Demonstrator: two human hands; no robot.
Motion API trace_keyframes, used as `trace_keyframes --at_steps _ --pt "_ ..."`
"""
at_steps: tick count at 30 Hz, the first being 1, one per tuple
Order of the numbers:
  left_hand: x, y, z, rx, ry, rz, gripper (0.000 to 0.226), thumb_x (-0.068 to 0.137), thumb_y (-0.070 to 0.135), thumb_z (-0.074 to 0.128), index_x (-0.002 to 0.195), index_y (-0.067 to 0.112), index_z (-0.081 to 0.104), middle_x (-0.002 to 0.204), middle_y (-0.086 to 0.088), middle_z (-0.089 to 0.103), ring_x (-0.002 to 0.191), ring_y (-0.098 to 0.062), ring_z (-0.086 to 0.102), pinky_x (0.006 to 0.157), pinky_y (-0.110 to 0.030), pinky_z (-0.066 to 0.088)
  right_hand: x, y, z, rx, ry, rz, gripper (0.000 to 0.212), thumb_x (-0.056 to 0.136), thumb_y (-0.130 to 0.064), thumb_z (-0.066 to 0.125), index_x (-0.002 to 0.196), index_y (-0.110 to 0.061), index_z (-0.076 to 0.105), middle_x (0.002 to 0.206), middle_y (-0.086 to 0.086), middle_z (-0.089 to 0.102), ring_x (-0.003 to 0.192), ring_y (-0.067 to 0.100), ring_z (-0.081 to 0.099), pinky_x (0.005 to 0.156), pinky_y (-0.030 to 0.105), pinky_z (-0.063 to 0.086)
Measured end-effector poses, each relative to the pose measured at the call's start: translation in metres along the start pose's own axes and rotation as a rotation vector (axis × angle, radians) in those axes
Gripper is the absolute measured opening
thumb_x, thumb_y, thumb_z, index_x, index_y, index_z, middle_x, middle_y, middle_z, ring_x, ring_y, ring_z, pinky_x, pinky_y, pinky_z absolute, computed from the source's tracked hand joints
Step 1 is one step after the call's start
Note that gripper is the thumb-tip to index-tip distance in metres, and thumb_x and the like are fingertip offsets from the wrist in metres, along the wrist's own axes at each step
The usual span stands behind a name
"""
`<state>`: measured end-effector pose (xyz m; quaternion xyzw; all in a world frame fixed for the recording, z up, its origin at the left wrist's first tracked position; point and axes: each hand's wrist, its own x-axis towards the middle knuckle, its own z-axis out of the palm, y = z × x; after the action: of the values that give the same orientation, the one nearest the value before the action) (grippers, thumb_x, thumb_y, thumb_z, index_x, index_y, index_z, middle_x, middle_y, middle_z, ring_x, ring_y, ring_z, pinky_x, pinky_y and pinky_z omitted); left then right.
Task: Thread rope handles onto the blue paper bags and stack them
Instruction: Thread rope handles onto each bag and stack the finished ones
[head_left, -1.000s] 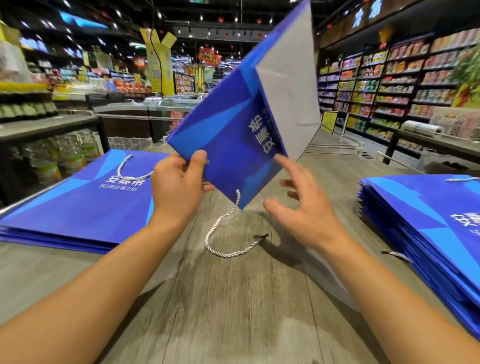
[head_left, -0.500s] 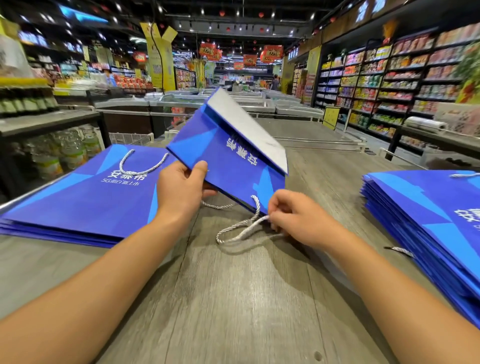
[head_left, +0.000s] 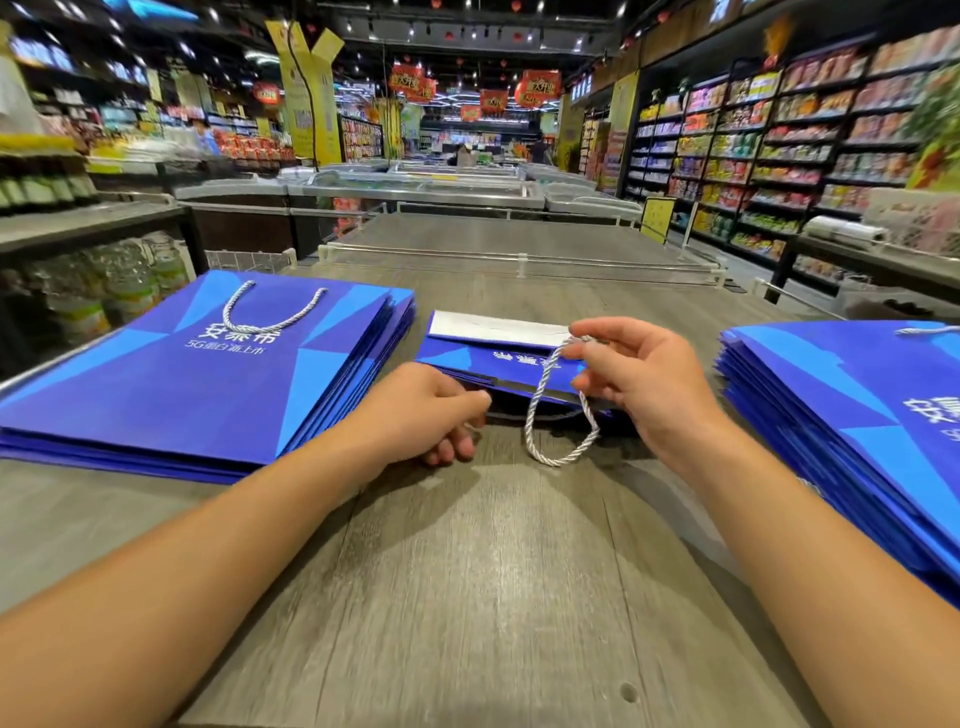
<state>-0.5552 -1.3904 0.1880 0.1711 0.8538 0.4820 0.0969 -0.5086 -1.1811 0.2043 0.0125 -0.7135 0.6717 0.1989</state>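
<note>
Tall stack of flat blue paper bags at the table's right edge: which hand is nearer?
Right. The right hand pinches the silver rope handle just left of that stack of flat blue paper bags; the left hand sits farther left, gripping the middle blue paper bag.

Bright overhead store lighting, soft shadows under both arms on the table (head_left: 467, 597); wide-angle bending toward nine and three o'clock, shelves (head_left: 779, 145) slightly blurred.

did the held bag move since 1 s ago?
Yes. The bag has dropped from raised and tilted to nearly flat on the table, between the two stacks.
</note>
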Motion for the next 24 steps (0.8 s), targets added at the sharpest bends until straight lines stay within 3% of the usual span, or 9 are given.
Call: trace_keyframes --at_steps 2,5,8,10,12,15,17,20,24 --pt "-0.006 0.005 -0.005 0.2 -0.098 0.012 0.036 0.096 0.035 0.057 0.079 0.006 0.072 0.056 -0.003 0.067 0.043 -0.012 0.05 0.045 -0.021 0.041 0.001 0.001 -0.002 -0.086 0.039 -0.041 0.012 0.093 -0.008 0.063 0.087 -0.014 0.071 0.068 -0.004 0.069 0.053 0.01 0.054 0.058 0.019 0.049" --pt "-0.014 0.009 -0.009 0.336 -0.157 0.062 0.035 0.094 0.037 0.06 0.075 0.011 0.073 0.052 -0.001 0.064 0.042 -0.011 0.049 0.045 -0.019 0.04 0.006 0.004 -0.006 -0.236 0.094 -0.08 0.02 0.095 -0.012 0.057 0.077 -0.016 0.065 0.063 -0.009 0.065 0.058 0.008 0.052 0.067 0.029 0.046" --pt "-0.01 0.004 -0.007 0.314 0.035 0.213 0.022 0.087 0.031 0.069 0.071 0.017 0.074 0.056 0.004 0.067 0.05 -0.006 0.058 0.058 -0.023 0.048 0.007 0.01 -0.007 -0.374 0.042 -0.117 0.027 0.097 -0.007 0.049 0.081 -0.021 0.066 0.073 -0.005 0.07 0.067 0.007 0.059 0.077 0.038 0.051" --pt "-0.005 0.001 -0.008 0.329 0.188 0.258 0.01 0.083 0.027 0.073 0.075 0.023 0.074 0.063 0.012 0.066 0.057 0.001 0.057 0.061 -0.016 0.044 0.005 0.012 -0.006 -0.497 -0.003 -0.134 0.031 0.097 -0.005 0.048 0.088 -0.026 0.07 0.073 -0.007 0.066 0.066 0.003 0.057 0.073 0.029 0.049" --pt "-0.002 -0.002 -0.01 0.425 0.221 0.233 0.008 0.081 0.031 0.075 0.089 0.029 0.073 0.074 0.021 0.059 0.072 0.002 0.054 0.066 -0.011 0.038 0.005 0.012 -0.005 -0.582 -0.052 -0.13 0.034 0.097 -0.004 0.048 0.096 -0.029 0.071 0.074 -0.013 0.061 0.061 -0.002 0.053 0.063 0.014 0.041" --pt "0.006 -0.01 -0.015 0.575 0.133 0.158 0.034 0.08 0.042 0.075 0.112 0.033 0.07 0.109 0.009 0.06 0.109 -0.014 0.05 0.088 -0.027 0.04 0.006 0.016 -0.003 -0.627 -0.086 -0.116 0.032 0.094 -0.004 0.052 0.101 -0.029 0.07 0.073 -0.011 0.064 0.062 0.001 0.053 0.064 0.018 0.041" --pt "0.004 -0.009 -0.016 0.581 0.079 0.121 0.037 0.08 0.045 0.074 0.115 0.035 0.068 0.107 0.007 0.056 0.103 -0.012 0.05 0.084 -0.025 0.037 0.006 0.019 -0.002 -0.633 -0.079 -0.126 0.026 0.089 -0.003 0.058 0.093 -0.027 0.066 0.068 -0.009 0.065 0.056 0.0 0.052 0.062 0.023 0.04" --pt "0.002 -0.006 -0.015 0.572 0.039 0.137 0.035 0.08 0.043 0.076 0.114 0.036 0.07 0.101 0.01 0.052 0.097 -0.008 0.048 0.082 -0.022 0.036 0.004 0.02 0.002 -0.643 -0.091 -0.156 0.03 0.084 -0.003 0.068 0.074 -0.031 0.064 0.066 -0.014 0.065 0.055 -0.005 0.053 0.062 0.019 0.038" --pt "-0.001 -0.002 -0.007 0.562 0.027 0.191 0.035 0.078 0.041 0.078 0.112 0.035 0.072 0.104 0.011 0.061 0.091 -0.003 0.051 0.08 -0.019 0.037 0.001 0.021 0.01 -0.787 -0.138 -0.176 0.023 0.086 -0.007 0.067 0.081 -0.028 0.076 0.066 -0.015 0.064 0.059 -0.01 0.054 0.059 0.007 0.037"
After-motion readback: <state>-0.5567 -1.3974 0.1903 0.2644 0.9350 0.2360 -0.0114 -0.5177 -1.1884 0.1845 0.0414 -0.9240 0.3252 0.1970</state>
